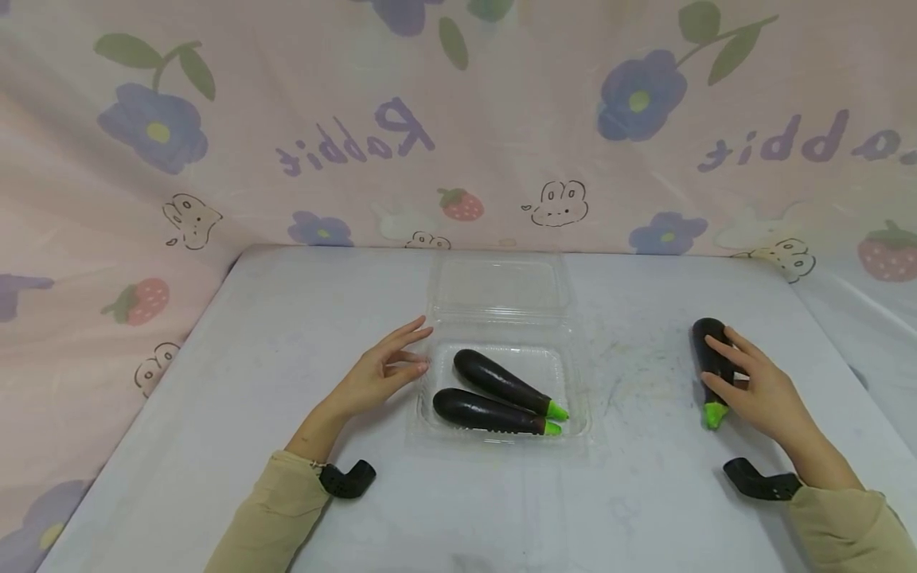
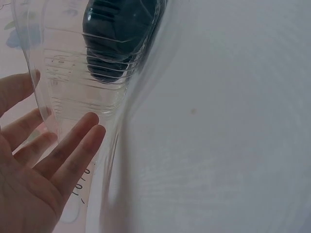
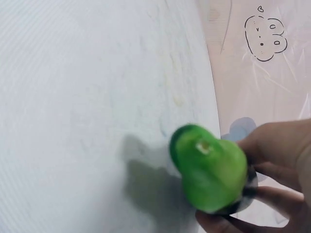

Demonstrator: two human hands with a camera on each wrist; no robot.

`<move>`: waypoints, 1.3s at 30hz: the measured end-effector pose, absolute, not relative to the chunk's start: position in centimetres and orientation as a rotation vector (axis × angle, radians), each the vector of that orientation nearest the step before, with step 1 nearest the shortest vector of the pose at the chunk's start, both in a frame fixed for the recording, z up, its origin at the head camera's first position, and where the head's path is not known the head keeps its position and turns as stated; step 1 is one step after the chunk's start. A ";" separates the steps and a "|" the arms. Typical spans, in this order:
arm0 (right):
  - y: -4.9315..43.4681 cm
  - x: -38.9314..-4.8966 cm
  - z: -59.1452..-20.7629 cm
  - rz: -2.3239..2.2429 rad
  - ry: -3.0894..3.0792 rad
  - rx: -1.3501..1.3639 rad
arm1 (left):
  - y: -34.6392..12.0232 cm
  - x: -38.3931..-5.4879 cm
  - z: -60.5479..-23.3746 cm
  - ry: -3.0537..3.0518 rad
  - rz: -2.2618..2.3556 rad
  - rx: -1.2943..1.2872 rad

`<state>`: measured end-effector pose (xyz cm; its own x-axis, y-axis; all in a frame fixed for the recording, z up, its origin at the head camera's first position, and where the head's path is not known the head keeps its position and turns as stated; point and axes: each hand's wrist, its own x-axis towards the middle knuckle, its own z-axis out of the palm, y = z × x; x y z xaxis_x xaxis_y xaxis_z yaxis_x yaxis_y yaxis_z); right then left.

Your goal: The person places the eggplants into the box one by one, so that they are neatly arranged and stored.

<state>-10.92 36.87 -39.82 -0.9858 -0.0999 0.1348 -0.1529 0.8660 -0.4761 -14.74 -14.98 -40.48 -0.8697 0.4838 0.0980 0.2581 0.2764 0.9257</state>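
A clear plastic clamshell box (image 1: 501,334) lies with its lid raised back behind the base. Two dark eggplants (image 1: 501,382) with green stem ends lie side by side in the base, both slanting toward the right. My left hand (image 1: 383,372) is at the box's left side, fingers loosely spread with the fingertips right at the clear wall (image 2: 73,99). Off to the right, a third eggplant (image 1: 709,362) is gripped between the thumb and fingers of my right hand (image 1: 762,390). Its green stem end (image 3: 209,170) faces the right wrist camera.
The white tabletop (image 1: 645,493) has faint smudges right of the box. A pink curtain (image 1: 501,135) with flowers, strawberries and rabbit drawings hangs behind and along the left side. Black curved wrist pieces (image 1: 347,480) stick out from both cuffs.
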 end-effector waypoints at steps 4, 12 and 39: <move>36.7 -11.0 -39.8 0.807 -2.926 0.202 | -14.9 -14.7 -40.5 2.343 1.636 0.695; 36.0 -10.9 -39.4 0.897 -2.899 0.282 | -15.0 -14.7 -40.4 2.343 1.632 0.685; 31.2 -11.6 -37.5 0.949 -2.760 0.634 | -15.0 -14.9 -40.7 2.337 1.648 0.698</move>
<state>-11.64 31.19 -37.53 -0.8984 -0.3407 0.2771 -0.4390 0.7099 -0.5508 -14.86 -14.96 -40.66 -0.8690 0.4831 0.1070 0.2629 0.2675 0.9270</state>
